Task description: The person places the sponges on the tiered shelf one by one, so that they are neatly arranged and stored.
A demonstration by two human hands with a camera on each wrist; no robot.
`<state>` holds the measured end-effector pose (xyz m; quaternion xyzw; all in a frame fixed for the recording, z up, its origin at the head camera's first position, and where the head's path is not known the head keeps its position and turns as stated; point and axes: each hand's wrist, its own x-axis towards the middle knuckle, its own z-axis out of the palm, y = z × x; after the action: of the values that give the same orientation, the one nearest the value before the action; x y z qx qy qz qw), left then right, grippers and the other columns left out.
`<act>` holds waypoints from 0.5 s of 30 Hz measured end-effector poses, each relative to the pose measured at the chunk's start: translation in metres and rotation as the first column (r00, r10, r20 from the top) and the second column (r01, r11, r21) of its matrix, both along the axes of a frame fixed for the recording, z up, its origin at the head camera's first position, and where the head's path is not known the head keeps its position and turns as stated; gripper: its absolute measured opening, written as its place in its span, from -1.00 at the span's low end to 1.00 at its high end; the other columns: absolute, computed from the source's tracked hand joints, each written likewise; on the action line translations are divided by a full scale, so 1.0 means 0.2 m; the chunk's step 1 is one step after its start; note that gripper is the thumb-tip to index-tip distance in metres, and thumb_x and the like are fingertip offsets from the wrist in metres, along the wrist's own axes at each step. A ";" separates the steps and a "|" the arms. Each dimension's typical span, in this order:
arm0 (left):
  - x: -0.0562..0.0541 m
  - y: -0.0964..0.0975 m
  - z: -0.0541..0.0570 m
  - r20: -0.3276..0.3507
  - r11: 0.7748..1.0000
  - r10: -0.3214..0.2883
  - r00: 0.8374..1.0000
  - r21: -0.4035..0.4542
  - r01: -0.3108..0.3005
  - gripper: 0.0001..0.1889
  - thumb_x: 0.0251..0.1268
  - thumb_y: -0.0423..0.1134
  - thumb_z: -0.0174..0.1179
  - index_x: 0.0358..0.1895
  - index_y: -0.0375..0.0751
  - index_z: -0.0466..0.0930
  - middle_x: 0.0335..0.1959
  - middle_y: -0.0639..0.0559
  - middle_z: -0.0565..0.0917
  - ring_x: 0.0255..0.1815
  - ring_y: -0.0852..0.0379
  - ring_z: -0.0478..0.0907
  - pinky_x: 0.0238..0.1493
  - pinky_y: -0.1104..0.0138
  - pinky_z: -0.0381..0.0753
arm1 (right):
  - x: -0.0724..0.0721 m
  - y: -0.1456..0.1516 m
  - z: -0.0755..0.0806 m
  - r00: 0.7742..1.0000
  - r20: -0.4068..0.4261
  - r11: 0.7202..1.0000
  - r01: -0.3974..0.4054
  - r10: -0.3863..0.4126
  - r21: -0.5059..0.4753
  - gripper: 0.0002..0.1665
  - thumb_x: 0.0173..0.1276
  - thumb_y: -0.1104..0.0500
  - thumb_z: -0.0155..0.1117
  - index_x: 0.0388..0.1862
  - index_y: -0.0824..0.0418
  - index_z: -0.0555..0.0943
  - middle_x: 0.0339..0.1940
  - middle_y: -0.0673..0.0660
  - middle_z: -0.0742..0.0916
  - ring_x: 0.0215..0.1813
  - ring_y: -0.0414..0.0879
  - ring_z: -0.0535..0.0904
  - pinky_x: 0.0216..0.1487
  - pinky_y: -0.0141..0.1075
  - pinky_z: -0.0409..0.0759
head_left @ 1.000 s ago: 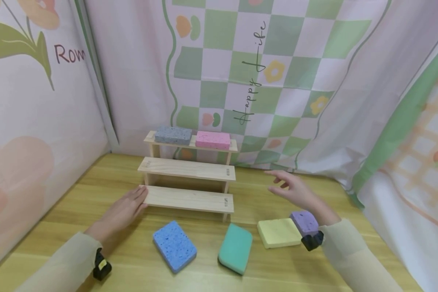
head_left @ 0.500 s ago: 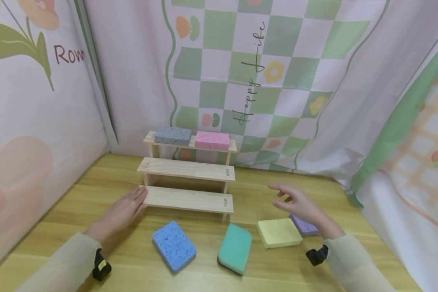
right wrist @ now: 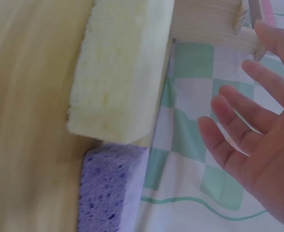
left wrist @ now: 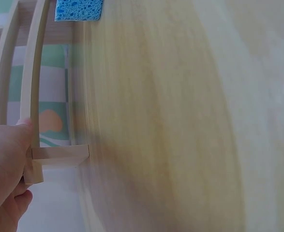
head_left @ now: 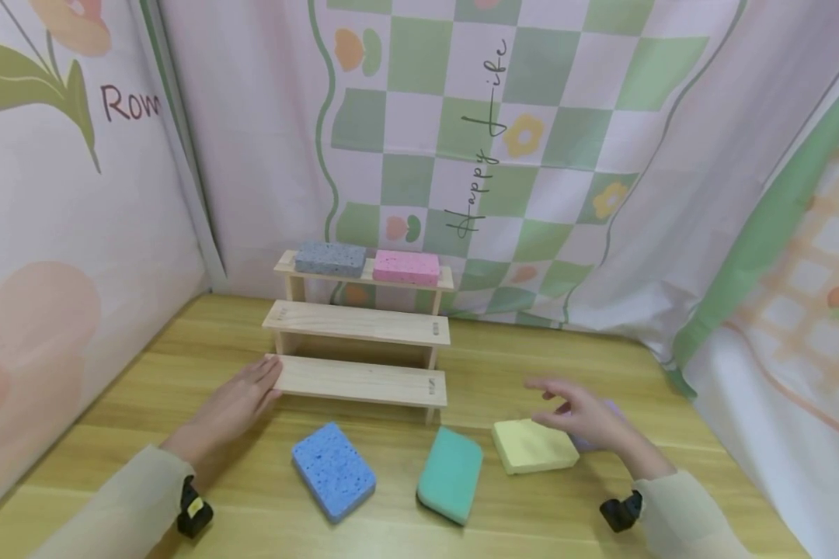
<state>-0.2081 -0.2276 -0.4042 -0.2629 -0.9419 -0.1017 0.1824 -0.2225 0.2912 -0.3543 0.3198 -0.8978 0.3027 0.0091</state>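
My left hand (head_left: 232, 402) grips the left end of the lowest step of a three-step wooden shelf (head_left: 360, 380). In the left wrist view the thumb lies on one side of that board and the fingers come round the other. My right hand (head_left: 587, 418) is held above the table with its fingers apart and nothing in them. It partly covers a purple sponge (right wrist: 105, 188) in the head view. Beside that lies a pale yellow sponge (head_left: 534, 446). A grey sponge (head_left: 331, 258) and a pink sponge (head_left: 407, 267) rest on the top step; the two lower steps bear none.
A blue sponge (head_left: 333, 471) and a green sponge (head_left: 450, 475) lie on the wooden table (head_left: 252, 505) in front of the shelf. A checked curtain (head_left: 419, 116) hangs close behind the shelf, with more printed cloth at both sides.
My right hand has moved right and back toward me, from beside the shelf to over the purple sponge. The left hand and the shelf have stayed where they were.
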 end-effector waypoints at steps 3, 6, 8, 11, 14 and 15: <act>0.00 0.00 0.00 -0.002 1.000 -0.001 1.000 -0.004 0.001 -0.53 0.30 -0.31 0.11 0.15 -0.61 0.33 0.18 -0.45 0.34 0.23 -0.34 0.24 0.21 -0.08 0.25 | 0.02 0.01 -0.01 1.000 0.005 1.000 -0.026 0.026 0.001 -0.44 0.20 0.20 0.31 0.13 0.43 0.43 0.10 0.38 0.51 -0.05 0.25 0.46 -0.22 -0.15 0.61; 0.00 0.00 0.00 -0.004 1.000 -0.002 1.000 -0.006 0.002 -0.53 0.30 -0.31 0.11 0.15 -0.61 0.33 0.18 -0.45 0.34 0.23 -0.33 0.24 0.21 -0.08 0.25 | 0.04 0.03 -0.02 0.999 0.038 0.999 -0.034 0.033 0.010 -0.43 0.20 0.16 0.32 0.13 0.41 0.44 0.10 0.37 0.52 -0.02 0.27 0.45 -0.20 -0.12 0.60; 0.00 0.00 0.00 -0.004 1.000 -0.001 1.000 -0.009 0.001 -0.53 0.29 -0.31 0.11 0.15 -0.61 0.33 0.19 -0.45 0.34 0.23 -0.33 0.24 0.21 -0.08 0.25 | 0.05 0.04 -0.03 0.997 0.073 0.999 -0.038 0.036 0.018 -0.41 0.21 0.14 0.31 0.16 0.39 0.42 0.13 0.37 0.50 0.04 0.30 0.42 -0.17 -0.06 0.59; 0.00 0.00 0.00 -0.002 1.000 0.001 1.000 -0.009 -0.001 -0.53 0.29 -0.31 0.11 0.16 -0.61 0.32 0.19 -0.44 0.33 0.24 -0.32 0.23 0.21 -0.07 0.25 | 0.06 0.05 -0.04 0.993 0.114 0.999 -0.026 0.023 0.030 -0.39 0.23 0.12 0.30 0.20 0.37 0.40 0.19 0.42 0.43 0.11 0.34 0.38 -0.13 0.02 0.56; 0.00 0.00 -0.01 -0.006 1.000 -0.002 1.000 -0.005 0.002 -0.53 0.30 -0.32 0.11 0.16 -0.61 0.32 0.19 -0.45 0.33 0.23 -0.33 0.24 0.21 -0.07 0.26 | 0.06 0.06 -0.05 0.993 0.118 0.999 -0.013 0.008 0.045 -0.39 0.22 0.12 0.31 0.20 0.36 0.40 0.19 0.44 0.41 0.12 0.35 0.37 -0.13 0.01 0.56; 0.00 0.00 -0.01 -0.009 1.000 -0.002 1.000 -0.004 0.002 -0.53 0.30 -0.32 0.10 0.16 -0.61 0.32 0.19 -0.45 0.33 0.23 -0.33 0.24 0.21 -0.08 0.26 | 0.06 0.07 -0.05 0.994 0.113 0.999 -0.012 0.006 0.048 -0.39 0.22 0.12 0.31 0.19 0.36 0.40 0.19 0.45 0.41 0.12 0.35 0.37 -0.12 0.01 0.56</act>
<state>-0.2084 -0.2279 -0.4055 -0.2647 -0.9410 -0.0988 0.1860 -0.2096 0.3043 -0.3648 0.3062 -0.9025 0.2985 -0.0510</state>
